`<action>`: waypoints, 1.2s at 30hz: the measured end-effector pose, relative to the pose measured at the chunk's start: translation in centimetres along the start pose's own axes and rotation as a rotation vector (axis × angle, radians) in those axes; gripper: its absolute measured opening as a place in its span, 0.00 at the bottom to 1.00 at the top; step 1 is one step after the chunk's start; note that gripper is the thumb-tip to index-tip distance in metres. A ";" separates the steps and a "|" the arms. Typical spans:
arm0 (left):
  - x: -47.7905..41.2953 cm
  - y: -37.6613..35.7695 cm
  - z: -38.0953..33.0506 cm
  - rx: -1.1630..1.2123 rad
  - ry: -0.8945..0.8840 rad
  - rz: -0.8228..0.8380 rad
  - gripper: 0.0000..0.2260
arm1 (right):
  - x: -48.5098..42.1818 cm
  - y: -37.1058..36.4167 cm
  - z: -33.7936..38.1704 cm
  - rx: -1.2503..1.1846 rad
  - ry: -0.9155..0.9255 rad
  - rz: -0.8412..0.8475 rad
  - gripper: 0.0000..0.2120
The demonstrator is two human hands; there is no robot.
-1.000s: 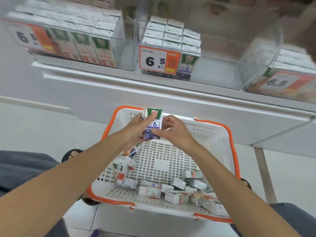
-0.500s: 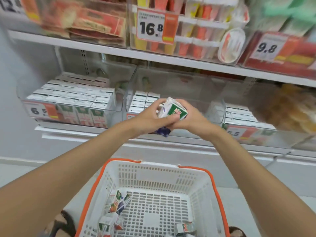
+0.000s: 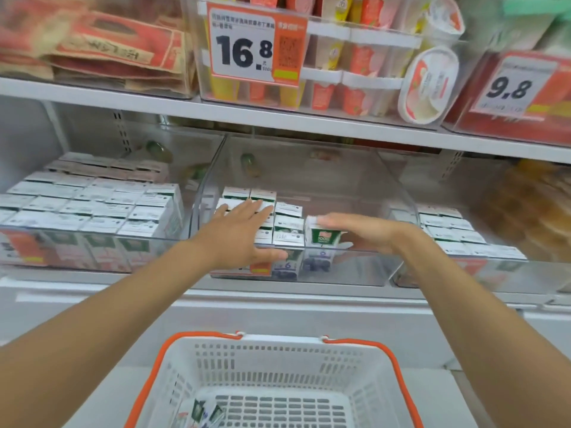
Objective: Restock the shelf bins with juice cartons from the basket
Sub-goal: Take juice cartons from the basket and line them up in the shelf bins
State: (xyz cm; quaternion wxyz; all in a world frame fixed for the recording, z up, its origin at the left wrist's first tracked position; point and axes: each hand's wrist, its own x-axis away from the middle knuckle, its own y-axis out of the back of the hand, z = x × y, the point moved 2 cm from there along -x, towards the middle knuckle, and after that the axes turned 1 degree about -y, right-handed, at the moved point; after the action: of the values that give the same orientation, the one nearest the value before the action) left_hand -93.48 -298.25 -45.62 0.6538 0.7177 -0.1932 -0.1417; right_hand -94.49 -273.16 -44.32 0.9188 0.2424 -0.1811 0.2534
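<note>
A clear middle shelf bin holds rows of white juice cartons on its left side. My left hand lies flat with straight fingers on top of those cartons. My right hand grips one upright juice carton, green and purple on its face, fingers over its top and thumb at its side. This carton stands in the bin right beside the front row. The bin's right half is bare. Below, the white basket with orange handles shows a few cartons at its bottom edge.
The left bin is packed with cartons; the right bin also holds several. An upper shelf overhangs the bins, carrying cup packs behind a 16.8 price tag and paper-wrapped goods. A white shelf front runs between bins and basket.
Both hands rose from the basket to the middle bin. The carton held between them is now upright in the bin under my right hand, and my left hand has let go and spread flat.
</note>
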 end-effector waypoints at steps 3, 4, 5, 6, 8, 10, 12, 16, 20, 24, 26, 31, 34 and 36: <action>0.1 -0.2 0.0 -0.055 -0.019 -0.038 0.52 | -1.6 0.3 0.0 0.023 -0.014 -0.080 0.19; 0.2 -0.2 0.0 -0.071 -0.026 -0.049 0.52 | -2.0 0.3 0.0 0.089 0.009 -0.159 0.15; 0.2 -0.2 0.0 -0.083 -0.032 -0.055 0.52 | -2.4 0.5 -0.1 0.126 0.031 -0.203 0.14; 0.2 -0.1 -0.1 -0.094 -0.036 -0.056 0.52 | -2.5 0.8 -0.2 0.123 0.053 -0.225 0.14; 0.2 -0.2 -0.1 -0.118 -0.041 -0.054 0.52 | -2.4 1.8 -0.2 0.036 0.112 -0.298 0.14; 0.2 -0.2 -0.1 -0.135 -0.040 -0.052 0.53 | -2.7 3.2 0.5 -0.063 0.201 -0.483 0.15; 0.2 -0.2 -0.2 -0.132 -0.032 -0.050 0.54 | -3.9 3.7 1.7 -0.079 0.284 -0.641 0.13; 0.3 -0.1 -0.3 -0.122 -0.020 -0.040 0.54 | -7.5 1.3 3.3 0.011 0.218 -0.361 0.14; 0.2 -0.2 -0.3 -0.102 -0.003 -0.030 0.55 | -8.8 -0.8 3.3 -0.022 0.034 -0.040 0.27; 0.5 0.3 -0.5 -0.053 0.005 0.000 0.54 | -6.5 -0.4 3.8 0.046 0.150 -0.218 0.34; 1.3 1.1 -1.0 -0.027 -0.022 -0.061 0.49 | -4.4 -0.7 4.1 0.104 0.272 -0.420 0.31; 6.0 2.3 -2.8 0.144 -0.108 -0.585 0.16 | 1.7 -5.3 3.4 0.383 0.557 -0.791 0.10; 9.7 -0.5 -3.0 0.248 -0.020 -0.551 0.06 | 3.9 -9.8 0.8 0.417 0.610 -0.809 0.06; 12.0 -4.2 -2.4 0.329 0.057 -0.398 0.07 | 3.8 -13.3 -2.4 0.399 0.497 -0.678 0.05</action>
State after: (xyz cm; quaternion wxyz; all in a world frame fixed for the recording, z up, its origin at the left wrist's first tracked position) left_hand -81.36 -301.41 -48.91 0.4928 0.8420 -0.0500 -0.2139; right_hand -83.58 -280.52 -49.26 0.9008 0.3918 0.1865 0.0189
